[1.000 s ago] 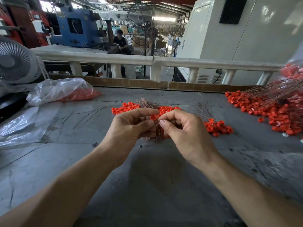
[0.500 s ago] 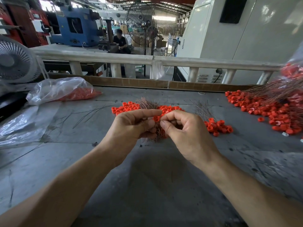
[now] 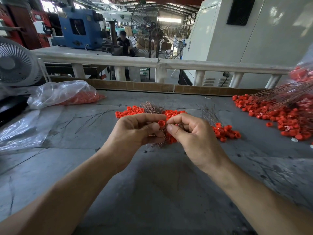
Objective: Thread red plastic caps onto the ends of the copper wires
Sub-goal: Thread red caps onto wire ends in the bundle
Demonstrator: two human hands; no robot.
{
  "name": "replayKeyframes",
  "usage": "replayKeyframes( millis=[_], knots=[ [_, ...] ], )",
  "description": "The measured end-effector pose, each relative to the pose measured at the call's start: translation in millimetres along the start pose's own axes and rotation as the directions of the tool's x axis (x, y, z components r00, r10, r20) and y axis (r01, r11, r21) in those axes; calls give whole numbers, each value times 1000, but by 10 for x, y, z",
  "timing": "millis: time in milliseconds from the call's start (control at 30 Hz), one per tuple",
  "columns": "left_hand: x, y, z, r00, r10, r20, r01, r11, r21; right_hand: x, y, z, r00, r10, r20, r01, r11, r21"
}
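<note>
Where caps [image 3: 279, 114] lie, grey table [image 3: 152, 184] (scuffed), factory

One head-worn wide-angle view is aimed forward and down, close over the counter [image 3: 152, 192], workshop seen beyond.

Daylight bright, from hall beyond railing [image 3: 169, 62]; I note glare on plastic bag [image 3: 62, 93], soft shadow beneath forearms on table [image 3: 160, 192], wide-angle bending at edges, right margin blurred.

Daylit workshop, white railing [image 3: 118, 60], fans [image 3: 16, 65]
</note>
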State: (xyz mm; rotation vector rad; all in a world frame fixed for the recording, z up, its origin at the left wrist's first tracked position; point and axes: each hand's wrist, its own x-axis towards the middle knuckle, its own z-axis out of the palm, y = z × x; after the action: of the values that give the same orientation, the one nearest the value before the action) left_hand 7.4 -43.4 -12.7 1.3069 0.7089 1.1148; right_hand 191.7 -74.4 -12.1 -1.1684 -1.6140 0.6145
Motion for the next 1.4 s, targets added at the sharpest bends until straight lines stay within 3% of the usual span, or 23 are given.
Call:
replayKeyframes(
  millis=[233, 500, 600, 733, 867, 1000, 1233, 1400],
  knots=[
    [1, 17, 14, 1000, -7, -8, 6, 998, -63, 2, -14, 12, 992, 117, 43, -120, 989, 91],
    [0, 34, 16, 998, -51, 25, 55, 977, -208, -8, -23, 23, 981, 147, 129, -171, 963, 210],
    [5, 27, 10, 998, -61, 14, 62, 974, -219, 31, 34, -15, 984, 156, 87, -163, 983, 85],
    [11, 27, -2, 997, -69, -32, 61, 976, -208, 143, 213, -213, 971, 100, -217, -162, 943, -291],
    [5, 16, -18, 995, -81, -52, 69, 977, -202, 167, 354, -383, 966, 156, -205, -244, 813, -529],
    [8, 19, -7, 994, -91, -61, 78, 977, -197, 149, 388, -353, 962, 230, -147, -272, 771, -576],
    [-8, 21, 21, 994, -101, -52, 89, 978, -191, 161, 370, -226, 979, 166, -116, -200, 708, -678],
    [-15, 16, 36, 993, -104, -51, 93, 978, -189, 142, 349, -232, 984, 120, -134, -170, 861, -479]
  ],
)
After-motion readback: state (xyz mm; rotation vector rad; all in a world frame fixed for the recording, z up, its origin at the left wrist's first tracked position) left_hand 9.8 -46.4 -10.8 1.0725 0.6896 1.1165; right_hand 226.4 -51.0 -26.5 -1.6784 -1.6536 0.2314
